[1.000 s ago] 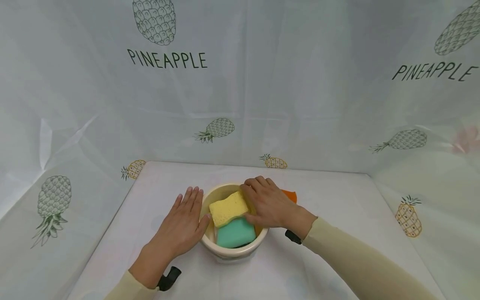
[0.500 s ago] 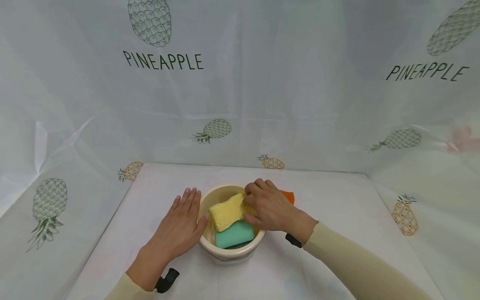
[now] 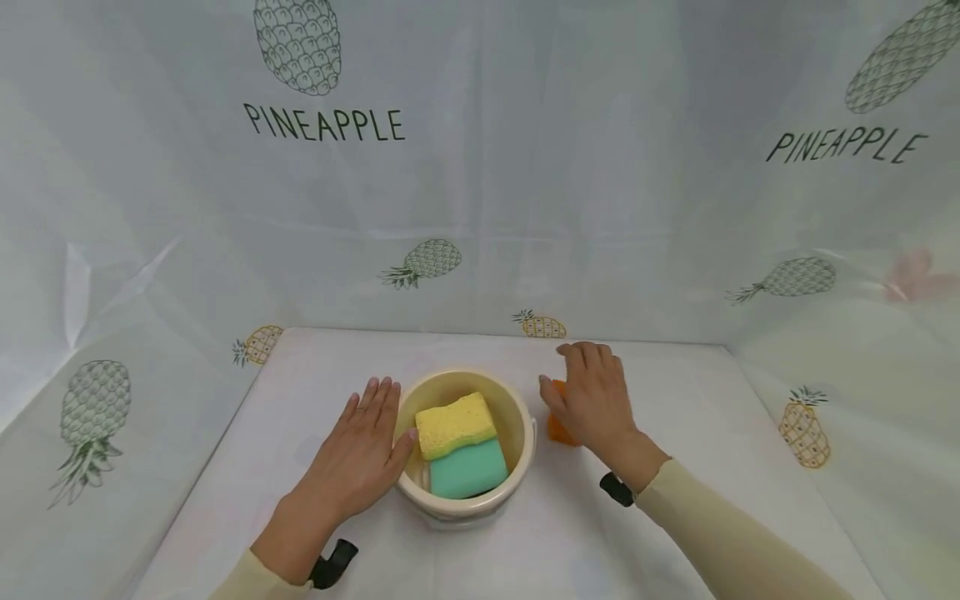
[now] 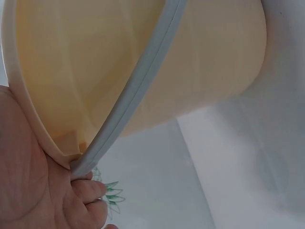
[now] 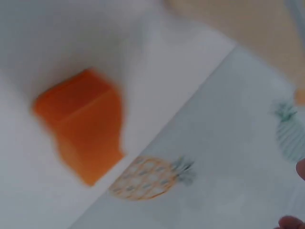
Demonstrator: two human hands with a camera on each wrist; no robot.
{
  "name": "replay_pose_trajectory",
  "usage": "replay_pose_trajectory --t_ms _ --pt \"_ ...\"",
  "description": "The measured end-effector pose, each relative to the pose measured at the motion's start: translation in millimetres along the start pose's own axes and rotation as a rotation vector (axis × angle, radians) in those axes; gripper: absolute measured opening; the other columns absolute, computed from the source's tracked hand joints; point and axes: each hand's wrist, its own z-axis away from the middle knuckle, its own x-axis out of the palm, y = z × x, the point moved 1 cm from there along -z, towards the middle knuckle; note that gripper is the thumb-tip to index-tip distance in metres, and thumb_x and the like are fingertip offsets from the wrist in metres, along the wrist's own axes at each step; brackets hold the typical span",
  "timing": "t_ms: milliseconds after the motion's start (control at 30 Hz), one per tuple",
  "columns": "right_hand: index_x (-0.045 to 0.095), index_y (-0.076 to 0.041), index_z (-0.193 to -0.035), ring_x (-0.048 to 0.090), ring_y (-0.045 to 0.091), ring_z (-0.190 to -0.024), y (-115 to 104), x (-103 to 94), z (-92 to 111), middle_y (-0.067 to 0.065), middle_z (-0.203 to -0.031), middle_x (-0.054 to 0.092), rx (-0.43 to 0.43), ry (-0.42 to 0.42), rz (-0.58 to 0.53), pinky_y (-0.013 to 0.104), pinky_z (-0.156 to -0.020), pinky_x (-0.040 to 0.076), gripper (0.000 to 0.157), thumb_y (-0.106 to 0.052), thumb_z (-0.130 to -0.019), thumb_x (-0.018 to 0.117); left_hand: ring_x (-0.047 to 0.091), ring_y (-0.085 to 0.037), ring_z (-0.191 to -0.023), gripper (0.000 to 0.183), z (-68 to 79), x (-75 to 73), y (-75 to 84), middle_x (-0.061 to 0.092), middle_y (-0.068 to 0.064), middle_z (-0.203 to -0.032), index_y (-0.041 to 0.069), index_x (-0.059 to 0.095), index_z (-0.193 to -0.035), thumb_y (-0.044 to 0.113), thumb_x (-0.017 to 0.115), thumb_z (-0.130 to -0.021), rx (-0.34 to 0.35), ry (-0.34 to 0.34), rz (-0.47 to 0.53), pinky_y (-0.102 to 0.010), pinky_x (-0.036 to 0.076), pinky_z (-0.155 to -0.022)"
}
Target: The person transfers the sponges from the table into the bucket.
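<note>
A cream bucket (image 3: pixel 450 381) stands mid-table, with a yellow sponge (image 3: pixel 456 425) lying partly over a green sponge (image 3: pixel 468 473) inside it. My left hand (image 3: pixel 356 458) rests against the bucket's left rim, fingers extended. Seen from the left wrist, that hand (image 4: pixel 43 186) touches the rim beside the grey handle (image 4: pixel 128 90). Right of the bucket, my right hand (image 3: pixel 596 396) hovers over an orange sponge (image 3: pixel 558 427) and partly hides it, thumb and fingers spread apart. In the right wrist view the orange sponge (image 5: pixel 88 126) sits on the table, apart from the fingertips (image 5: pixel 289 222).
The white table (image 3: pixel 675 467) meets upright white sheeting (image 3: pixel 600 208) printed with pineapples along its back and sides. A black strap (image 3: pixel 617 489) is on the right wrist, another black strap (image 3: pixel 333 564) on the left.
My right hand has let go of the yellow sponge, which now lies in the bucket, and has moved right to the orange sponge. The left hand stays at the rim.
</note>
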Motion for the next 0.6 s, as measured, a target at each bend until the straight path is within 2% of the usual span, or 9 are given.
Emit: replay_pose_trajectory --t_ms 100,267,433,600 --pt "0.058 0.009 -0.125 0.056 0.046 -0.105 22 2.9 16 0.027 -0.115 0.062 0.100 -0.019 0.044 0.052 -0.079 0.050 0.058 -0.036 -0.092 0.074 0.022 -0.041 -0.161 0.073 0.6 -0.7 0.6 0.030 -0.026 -0.170 -0.007 0.030 -0.162 0.041 0.049 -0.111 -0.003 0.000 0.001 -0.059 0.020 -0.130" --pt "0.054 0.010 -0.131 0.054 0.046 -0.113 37 11.9 45 0.029 -0.125 0.060 0.244 -0.151 0.080 0.055 -0.088 0.049 0.072 -0.042 -0.089 0.081 0.022 -0.041 -0.161 0.073 0.6 -2.7 1.6 0.031 -0.026 -0.169 -0.008 0.030 -0.162 0.041 0.048 -0.111 0.002 0.002 -0.006 -0.059 0.021 -0.130" --pt "0.054 0.012 -0.130 0.057 0.046 -0.108 33 31.3 66 0.029 -0.120 0.061 0.232 -0.208 0.117 0.054 -0.083 0.051 0.083 -0.051 -0.084 0.084 0.022 -0.041 -0.161 0.073 0.7 -2.5 1.3 0.031 -0.026 -0.169 -0.008 0.029 -0.162 0.043 0.045 -0.112 0.001 -0.006 -0.012 -0.059 0.021 -0.130" --pt "0.054 0.011 -0.128 0.056 0.043 -0.106 24 49.7 76 0.026 -0.115 0.061 0.227 -0.260 0.135 0.051 -0.082 0.049 0.087 -0.058 -0.083 0.082 0.023 -0.042 -0.161 0.073 0.7 -1.6 1.3 0.031 -0.026 -0.169 -0.008 0.030 -0.162 0.043 0.046 -0.112 0.003 -0.002 -0.008 -0.060 0.021 -0.130"
